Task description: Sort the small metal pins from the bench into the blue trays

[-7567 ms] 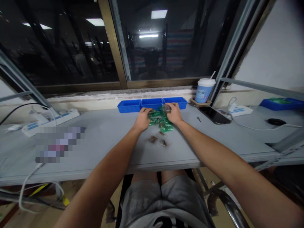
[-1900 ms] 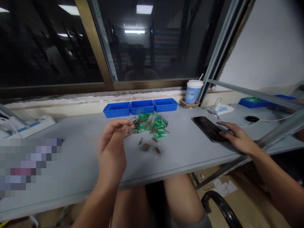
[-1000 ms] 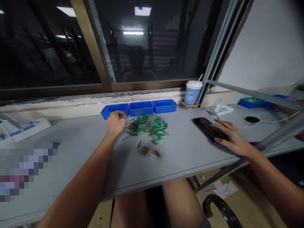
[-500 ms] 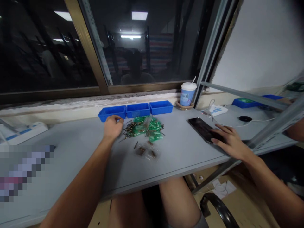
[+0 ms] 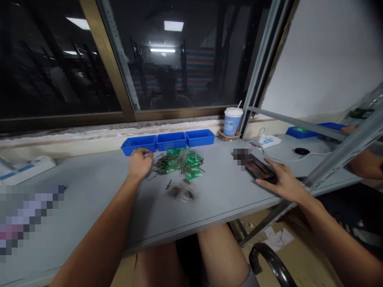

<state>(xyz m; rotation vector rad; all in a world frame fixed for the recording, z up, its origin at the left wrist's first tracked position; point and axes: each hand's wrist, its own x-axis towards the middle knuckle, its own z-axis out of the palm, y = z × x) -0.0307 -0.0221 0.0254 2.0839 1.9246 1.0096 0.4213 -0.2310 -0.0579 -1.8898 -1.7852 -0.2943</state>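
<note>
Your left hand (image 5: 140,164) curls at nine o'clock from the green packets (image 5: 193,160), its hold hidden; your right hand (image 5: 285,182), at three, spreads wide over the phone (image 5: 259,167).

No lettering, brand or number could be read — the blue lidded cup (image 5: 232,119) bore a pale label (image 5: 228,125) with a small, dark, square code (image 5: 231,124), its print too small to make out.

metal pins (image 5: 161,165), shiny plastic bags (image 5: 193,160), glossy phone (image 5: 259,169)
</note>
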